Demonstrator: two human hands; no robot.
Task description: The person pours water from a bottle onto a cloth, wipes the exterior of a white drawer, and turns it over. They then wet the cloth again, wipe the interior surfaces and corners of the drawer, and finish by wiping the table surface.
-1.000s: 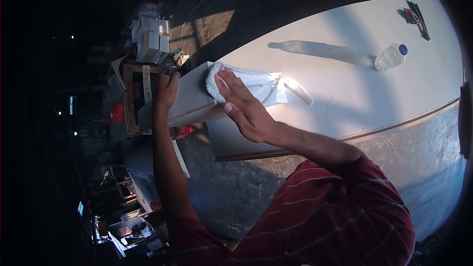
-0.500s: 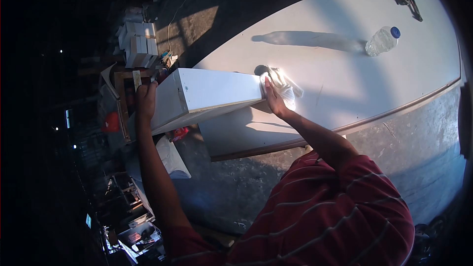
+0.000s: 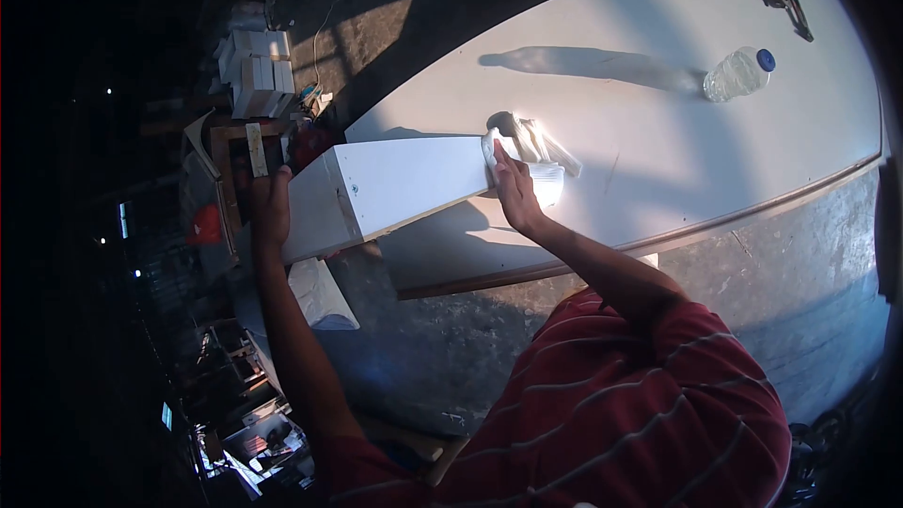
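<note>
- White ribbed cloth (image 3: 548,185), seen in the head view, has moved off the upper face of the long white box-shaped piece (image 3: 414,174) and bears on its right-hand end; that long face has come into full sight, so the rubbing or pressing seems to have passed from the face to the end.
- The right grip (image 3: 514,196) is spread rather than clenched: its fingers reach over the cloth and push it against the piece's end, most of the cloth bunched beyond them.
- The left grip (image 3: 270,212) touches the opposite end, thumb along the upper edge; its fingers are lost in shade, so I cannot tell how firmly they close.
- The piece thus spans between the two grips, its right part over the pale brown-edged worktop (image 3: 640,169) and its left part out past the edge.
- Farther along the worktop lie a clear plastic bottle with a blue cap (image 3: 736,76) and a dark tool with a red part (image 3: 786,2).
</note>
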